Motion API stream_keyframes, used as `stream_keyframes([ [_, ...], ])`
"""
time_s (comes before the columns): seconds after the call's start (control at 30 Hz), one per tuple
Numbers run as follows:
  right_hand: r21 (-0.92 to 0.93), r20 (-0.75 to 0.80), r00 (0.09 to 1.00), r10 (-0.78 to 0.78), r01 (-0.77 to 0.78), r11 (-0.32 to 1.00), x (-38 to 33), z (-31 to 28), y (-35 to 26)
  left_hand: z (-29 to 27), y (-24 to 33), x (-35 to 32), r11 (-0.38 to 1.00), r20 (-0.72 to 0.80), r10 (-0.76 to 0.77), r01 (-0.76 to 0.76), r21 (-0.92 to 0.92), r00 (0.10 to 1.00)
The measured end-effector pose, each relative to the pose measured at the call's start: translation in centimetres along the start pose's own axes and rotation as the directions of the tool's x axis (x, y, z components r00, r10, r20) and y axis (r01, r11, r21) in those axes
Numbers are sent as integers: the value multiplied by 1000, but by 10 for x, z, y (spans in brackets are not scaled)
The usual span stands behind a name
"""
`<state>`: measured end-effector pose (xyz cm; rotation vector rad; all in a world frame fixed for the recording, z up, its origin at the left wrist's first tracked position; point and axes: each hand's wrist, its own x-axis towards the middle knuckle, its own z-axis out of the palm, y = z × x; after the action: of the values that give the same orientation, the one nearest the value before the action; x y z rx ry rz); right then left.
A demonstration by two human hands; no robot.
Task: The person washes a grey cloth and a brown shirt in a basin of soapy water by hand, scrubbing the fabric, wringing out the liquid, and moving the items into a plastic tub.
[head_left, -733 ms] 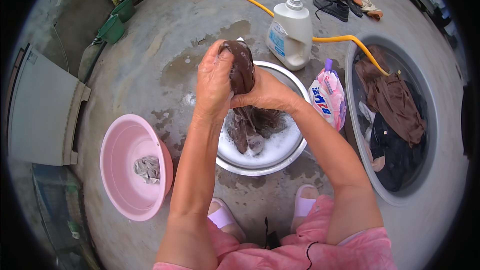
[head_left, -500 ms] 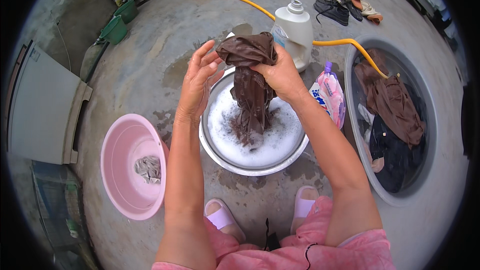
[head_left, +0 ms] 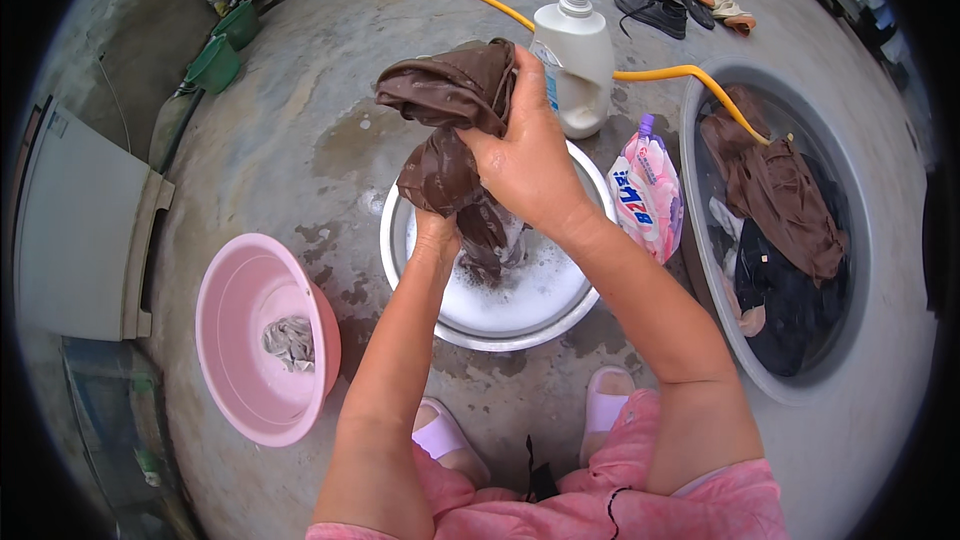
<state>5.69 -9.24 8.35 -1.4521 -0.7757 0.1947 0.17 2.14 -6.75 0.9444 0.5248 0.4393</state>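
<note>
A wet brown garment (head_left: 450,90) is bunched up above a metal basin (head_left: 490,342) of white suds, its lower end hanging down to the foam. My right hand (head_left: 530,160) is closed around the upper bunch, with the thumb across the front of the cloth. Lower down, my left hand (head_left: 436,232) is tucked under a fold of the same garment. The cloth covers its fingers, so their grip is hidden.
Left of the basin stands a pink tub (head_left: 215,340) with a grey cloth (head_left: 290,342). To the right are a white jug (head_left: 585,60), a pink detergent pouch (head_left: 648,190) and a grey oval tub (head_left: 862,250) of soaking clothes. A yellow hose (head_left: 665,73) runs into that tub.
My left hand, open beside the garment before, has moved down and under its lower fold. My right hand has shifted the bunched top to the left.
</note>
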Motion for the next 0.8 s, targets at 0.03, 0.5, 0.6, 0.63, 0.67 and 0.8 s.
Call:
stream_keyframes([
  [0.03, -88, -3, 999, 36, -36, 995, -8, 6, 6, -5, 6, 8, 998, 38, -3, 5, -65, 999],
  [0.5, -393, -233, 904, 358, -424, 816, -12, 16, 137, 24, -6, -44, 641, 39, 209, -167, 749, 977],
  [0.6, -491, -386, 849, 361, -520, 699, -8, -14, 184, 42, 8, -54, 649, 226, 76, -220, 728, 971],
  [0.63, -476, -431, 803, 412, -590, 652, -9, -29, 192, 46, 11, -54, 657, 203, 57, -190, 730, 978],
  [0.67, -448, -459, 784, 418, -610, 653, -14, -42, 208, 48, 13, -51, 663, 176, 36, -156, 732, 984],
  [0.8, -64, -94, 709, 699, -705, 706, -5, -60, 192, 0, 20, -19, 909, -129, -353, 373, 186, 927],
])
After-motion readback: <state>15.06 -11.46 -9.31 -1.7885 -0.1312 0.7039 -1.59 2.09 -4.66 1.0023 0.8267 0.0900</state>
